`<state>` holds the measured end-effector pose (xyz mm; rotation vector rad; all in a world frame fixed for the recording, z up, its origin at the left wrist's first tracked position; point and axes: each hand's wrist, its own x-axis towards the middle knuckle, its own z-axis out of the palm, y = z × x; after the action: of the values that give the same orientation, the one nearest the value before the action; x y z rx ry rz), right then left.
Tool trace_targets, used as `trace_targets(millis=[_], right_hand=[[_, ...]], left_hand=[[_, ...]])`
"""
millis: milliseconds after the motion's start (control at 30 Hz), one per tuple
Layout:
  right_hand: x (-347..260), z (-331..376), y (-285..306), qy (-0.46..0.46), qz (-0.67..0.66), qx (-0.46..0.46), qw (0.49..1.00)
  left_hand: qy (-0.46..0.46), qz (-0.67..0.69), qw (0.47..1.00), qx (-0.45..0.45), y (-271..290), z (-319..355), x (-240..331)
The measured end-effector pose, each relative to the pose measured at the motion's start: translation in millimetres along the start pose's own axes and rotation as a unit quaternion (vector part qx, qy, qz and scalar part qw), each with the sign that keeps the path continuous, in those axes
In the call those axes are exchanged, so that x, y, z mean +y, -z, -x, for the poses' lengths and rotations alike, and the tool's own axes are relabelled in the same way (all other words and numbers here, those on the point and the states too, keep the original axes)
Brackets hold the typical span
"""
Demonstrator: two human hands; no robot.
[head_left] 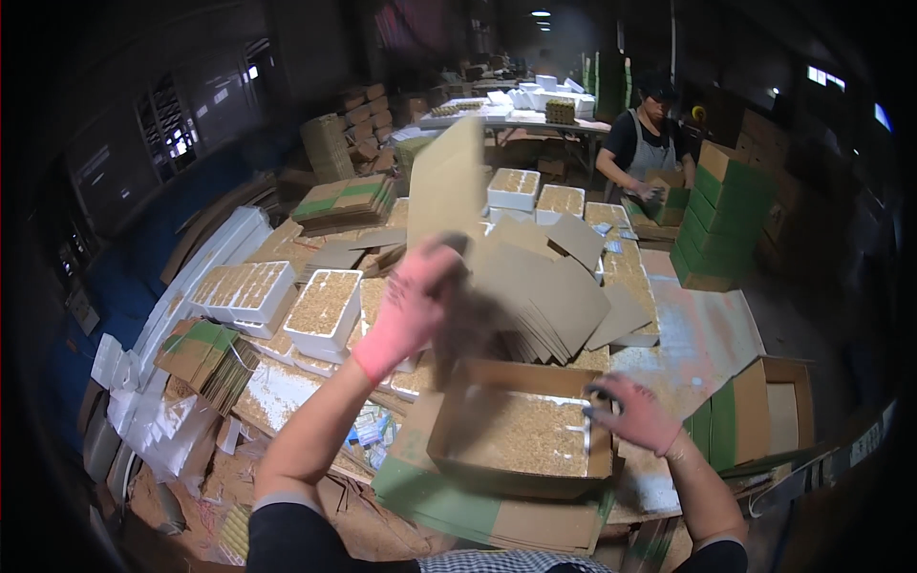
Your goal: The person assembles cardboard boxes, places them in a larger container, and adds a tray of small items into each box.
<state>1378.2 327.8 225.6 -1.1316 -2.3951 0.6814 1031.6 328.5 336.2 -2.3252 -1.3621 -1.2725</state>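
My left hand (413,304), in a pink glove with dark fingertips, is raised and closed on a flat cardboard sheet (447,181). The sheet stands nearly upright above the table, blurred by motion. My right hand (638,413), gloved alike, is at the right wall of an open cardboard box (521,485), with its fingers curved and apart at the rim. Inside that box lies a white foam tray filled with tan granules (535,435). Just beyond the box a fanned stack of grey-brown cardboard sheets (540,291) rests on the table.
White foam trays of granules (325,310) cover much of the table. Flattened green-and-brown cartons (202,361) lie at left, with more under the box. An open carton (764,415) stands at right. Across the table a co-worker (650,143) handles a box beside stacked green cartons (712,220).
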Motion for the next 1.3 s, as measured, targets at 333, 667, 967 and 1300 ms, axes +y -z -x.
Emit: trace_targets(millis=[333,667,967,1300], right_hand=[[-53.2,-2.8,26.9,0.075,0.012,0.187,0.979],[-27.0,15.2,-50.2,-0.09,0.073,-0.06,0.991],[49.6,30.7,-156.5,-0.251,-0.17,-0.028,0.953],[56.7,116.7,105.8,-0.119,-0.399,0.201,0.886]], left_hand=[[-0.12,0.313,0.754,-0.565,-55.6,144.6,-11.2],[0.011,0.21,0.864,-0.458,-9.4,133.0,-30.6],[0.446,0.238,0.852,-0.134,-137.9,268.0,-30.9],[0.44,0.792,0.383,-0.18,-186.5,133.8,110.1]])
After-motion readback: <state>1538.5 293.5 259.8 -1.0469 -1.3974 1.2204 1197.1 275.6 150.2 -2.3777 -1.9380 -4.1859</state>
